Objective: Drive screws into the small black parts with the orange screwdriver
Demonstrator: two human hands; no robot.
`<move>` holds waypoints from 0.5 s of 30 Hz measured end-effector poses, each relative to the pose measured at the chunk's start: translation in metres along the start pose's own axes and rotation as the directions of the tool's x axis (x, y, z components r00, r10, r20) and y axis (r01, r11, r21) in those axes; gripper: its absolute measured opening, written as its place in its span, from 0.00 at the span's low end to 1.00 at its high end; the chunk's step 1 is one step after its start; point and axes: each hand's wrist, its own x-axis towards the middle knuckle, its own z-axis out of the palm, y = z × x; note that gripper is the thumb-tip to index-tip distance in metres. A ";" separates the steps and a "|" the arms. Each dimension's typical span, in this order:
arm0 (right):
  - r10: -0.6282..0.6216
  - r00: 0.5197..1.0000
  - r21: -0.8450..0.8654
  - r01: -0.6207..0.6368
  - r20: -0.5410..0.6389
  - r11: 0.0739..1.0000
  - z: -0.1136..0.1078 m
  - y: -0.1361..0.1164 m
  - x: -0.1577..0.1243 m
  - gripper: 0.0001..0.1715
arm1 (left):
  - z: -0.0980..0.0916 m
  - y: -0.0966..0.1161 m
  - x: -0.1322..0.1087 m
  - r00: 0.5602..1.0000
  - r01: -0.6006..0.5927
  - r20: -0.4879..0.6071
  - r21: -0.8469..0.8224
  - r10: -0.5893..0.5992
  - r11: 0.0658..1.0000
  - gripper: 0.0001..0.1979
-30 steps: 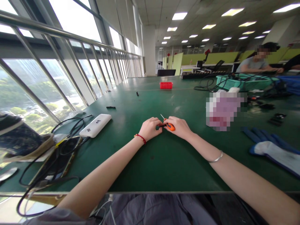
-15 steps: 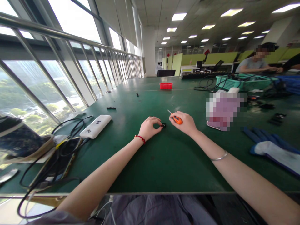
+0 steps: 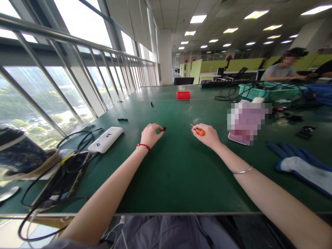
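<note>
My left hand (image 3: pixel 151 134), with a red cord bracelet on its wrist, pinches a small black part (image 3: pixel 163 129) between thumb and fingers; the part's exact kind is too small to make out. My right hand (image 3: pixel 207 135) is wrapped around an orange screwdriver (image 3: pixel 200 131), whose thin metal shaft points up and to the left. A stretch of green tabletop (image 3: pixel 176 166) lies between the two hands, and the screwdriver is apart from the black part.
At left lie a white power bank (image 3: pixel 105 139), a phone (image 3: pixel 66 176) and black cables. Small black pieces (image 3: pixel 122 119) rest farther off. A red basket (image 3: pixel 183 95) stands at the back. Blue-and-white gloves (image 3: pixel 303 166) and a teal basket (image 3: pixel 272 90) are at right; a person (image 3: pixel 281 69) sits beyond.
My left hand has moved left and slightly away from me with the black part. My right hand has shifted a little to the right with the screwdriver, widening the gap.
</note>
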 end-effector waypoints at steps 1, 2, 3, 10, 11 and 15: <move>-0.002 1.000 0.003 0.002 0.000 1.000 0.000 0.000 0.000 0.07 | -0.009 -0.012 0.002 0.998 0.059 -0.040 0.054 -0.057 0.997 0.09; -0.003 1.000 0.004 0.003 0.000 1.000 0.000 0.001 0.000 0.07 | -0.018 -0.024 0.003 0.990 0.131 -0.071 0.110 -0.124 0.985 0.10; -0.004 1.000 0.004 0.004 0.000 1.000 0.000 0.002 0.000 0.07 | -0.026 -0.036 0.003 0.979 0.196 -0.090 0.175 -0.182 0.965 0.11; -0.003 1.000 0.014 0.003 0.023 1.000 0.001 0.004 0.000 0.06 | -0.056 -0.082 -0.002 0.898 0.428 -0.101 0.424 -0.428 0.798 0.17; -0.004 1.000 0.017 0.003 0.031 1.000 0.001 0.004 0.000 0.06 | -0.058 -0.083 -0.003 0.887 0.448 -0.098 0.429 -0.452 0.785 0.17; -0.008 0.999 0.021 0.006 0.054 1.000 0.000 0.004 -0.001 0.06 | -0.059 -0.085 -0.003 0.856 0.497 -0.098 0.425 -0.507 0.757 0.17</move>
